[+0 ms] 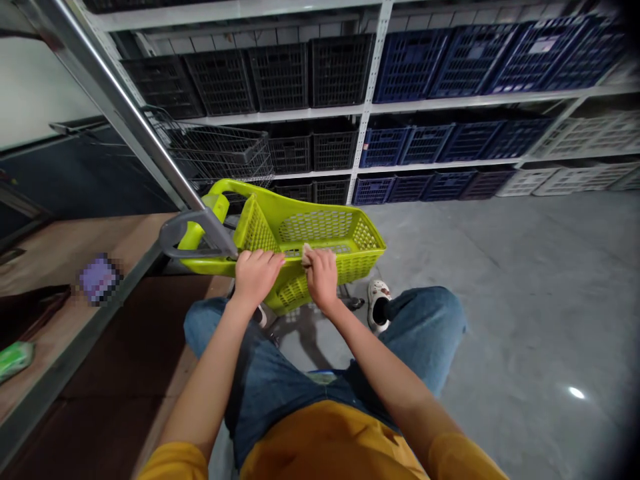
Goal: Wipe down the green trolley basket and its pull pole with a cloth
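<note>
A lime-green plastic shopping cart (pixel 320 223) with lattice walls stands in front of me, between my feet. My left hand (pixel 257 277) is closed over its near rim, close to the grey handle piece (pixel 197 233). Farther right along the same rim, my right hand (pixel 323 279) pinches a small crumpled whitish cloth (pixel 306 255) against the plastic. Most of that cloth is hidden by the fingers. Inside the basket I see only its perforated floor and walls.
Shelving (pixel 373 80) holds black crates (pixel 280 77), blue crates (pixel 410 67) and white crates (pixel 575 137). A dark wire cart (pixel 225 150) stands behind the green one. At left are a wooden bench (pixel 135 233), a sloping metal pole (pixel 120 107) and a green packet (pixel 15 360).
</note>
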A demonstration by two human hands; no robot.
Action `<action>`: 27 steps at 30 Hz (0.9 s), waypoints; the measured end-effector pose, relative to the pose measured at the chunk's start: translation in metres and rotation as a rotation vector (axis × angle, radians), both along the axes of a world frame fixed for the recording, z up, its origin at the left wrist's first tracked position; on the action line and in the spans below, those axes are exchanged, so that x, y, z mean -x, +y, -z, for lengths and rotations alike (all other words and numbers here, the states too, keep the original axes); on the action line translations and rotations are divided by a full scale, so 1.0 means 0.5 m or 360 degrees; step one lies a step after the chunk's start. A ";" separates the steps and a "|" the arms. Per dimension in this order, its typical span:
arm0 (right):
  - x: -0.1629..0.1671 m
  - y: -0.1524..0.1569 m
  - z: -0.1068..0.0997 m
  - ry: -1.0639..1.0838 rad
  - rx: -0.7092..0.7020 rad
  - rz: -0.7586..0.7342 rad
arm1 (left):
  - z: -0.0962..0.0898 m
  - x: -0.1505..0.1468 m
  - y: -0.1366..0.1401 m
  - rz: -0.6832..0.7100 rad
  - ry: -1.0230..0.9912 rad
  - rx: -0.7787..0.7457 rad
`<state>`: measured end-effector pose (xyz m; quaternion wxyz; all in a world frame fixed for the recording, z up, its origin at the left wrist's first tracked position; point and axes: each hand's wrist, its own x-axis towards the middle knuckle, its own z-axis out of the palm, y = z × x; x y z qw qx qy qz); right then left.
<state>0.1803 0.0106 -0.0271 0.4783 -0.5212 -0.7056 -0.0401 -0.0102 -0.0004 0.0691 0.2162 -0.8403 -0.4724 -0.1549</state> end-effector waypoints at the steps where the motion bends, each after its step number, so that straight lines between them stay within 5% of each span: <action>1: 0.009 -0.003 -0.007 -0.0043 0.0004 -0.0037 | -0.002 0.001 -0.002 -0.0003 -0.0001 0.0002; 6: -0.076 0.010 -0.007 -0.0428 0.0005 -0.0164 | -0.003 0.006 -0.010 0.0006 -0.0017 -0.0011; 12: -0.295 0.039 0.039 -0.0352 0.0105 0.0207 | 0.000 0.003 -0.012 0.0017 -0.0058 -0.0017; 15: -0.341 0.045 0.051 -0.0171 0.0133 0.0388 | 0.000 0.001 -0.012 0.0006 -0.0042 -0.0052; 18: -0.302 0.041 0.046 -0.0050 0.0121 0.0438 | 0.001 0.000 -0.013 -0.0013 -0.0041 -0.0050; 24: -0.052 0.006 0.003 -0.0077 0.0110 0.0109 | -0.003 -0.004 -0.016 -0.0075 -0.0035 -0.0020; 27: 0.008 -0.004 -0.011 -0.0076 0.0094 0.0011 | -0.005 -0.004 -0.019 -0.0071 -0.0024 -0.0002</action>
